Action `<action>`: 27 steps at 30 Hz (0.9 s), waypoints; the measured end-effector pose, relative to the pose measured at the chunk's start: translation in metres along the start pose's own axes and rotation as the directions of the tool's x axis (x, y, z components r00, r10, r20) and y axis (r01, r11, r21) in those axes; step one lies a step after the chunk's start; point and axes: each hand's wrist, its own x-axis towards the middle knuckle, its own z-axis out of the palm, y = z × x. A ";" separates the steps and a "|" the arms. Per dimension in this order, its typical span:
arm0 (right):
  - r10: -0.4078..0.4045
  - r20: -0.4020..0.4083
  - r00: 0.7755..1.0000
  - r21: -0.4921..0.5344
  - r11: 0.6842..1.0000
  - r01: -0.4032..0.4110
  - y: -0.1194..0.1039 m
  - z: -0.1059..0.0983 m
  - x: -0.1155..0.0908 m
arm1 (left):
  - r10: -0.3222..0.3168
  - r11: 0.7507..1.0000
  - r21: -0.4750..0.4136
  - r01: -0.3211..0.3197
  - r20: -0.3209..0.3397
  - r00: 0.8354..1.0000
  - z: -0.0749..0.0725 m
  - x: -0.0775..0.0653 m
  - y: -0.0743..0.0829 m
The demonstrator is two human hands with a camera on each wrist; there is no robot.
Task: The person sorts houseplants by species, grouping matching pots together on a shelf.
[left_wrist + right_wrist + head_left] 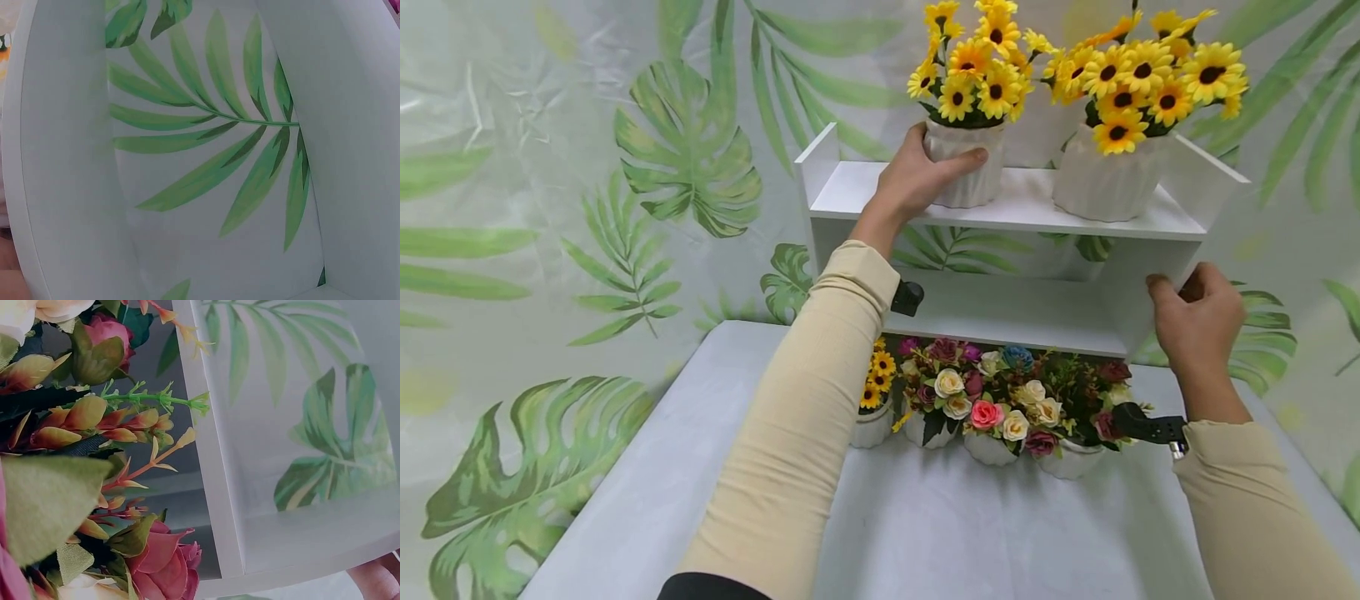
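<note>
My left hand (pixel 921 175) grips a white pot of yellow sunflowers (pixel 967 158), its thumb across the pot's front. The pot stands on the upper board of a white two-tier shelf (pixel 1037 218). To its right on that board is a second white pot of sunflowers (pixel 1108 179). My right hand (pixel 1198 321) holds the shelf's right side panel near its front edge, thumb toward the inside; its other fingers are partly hidden. In the right wrist view some fingers (pixel 378 578) show beside the panel. The left wrist view shows the shelf's inside boards (pixel 69 156).
Below the shelf, on the white-covered table (pixel 925 525), stand several white pots: a sunflower pot (pixel 872 427) at left and mixed rose pots (pixel 992 450) to its right. A leaf-patterned sheet (pixel 587 167) hangs behind. Wrist cameras (pixel 1142 423) jut from the sleeves.
</note>
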 end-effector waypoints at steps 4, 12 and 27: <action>-0.010 -0.009 1.000 0.018 1.000 0.011 0.001 -0.002 0.000 | -0.005 1.000 0.004 0.005 0.001 1.000 0.002 0.000 0.002; 0.020 0.035 0.999 0.018 1.000 -0.021 -0.005 -0.002 0.003 | -0.018 1.000 -0.004 0.018 -0.005 1.000 -0.002 -0.002 0.001; 0.034 0.105 0.994 -0.053 0.998 -0.029 -0.005 -0.008 0.008 | 0.245 0.956 -0.080 -0.281 -0.306 0.920 -0.031 -0.049 -0.034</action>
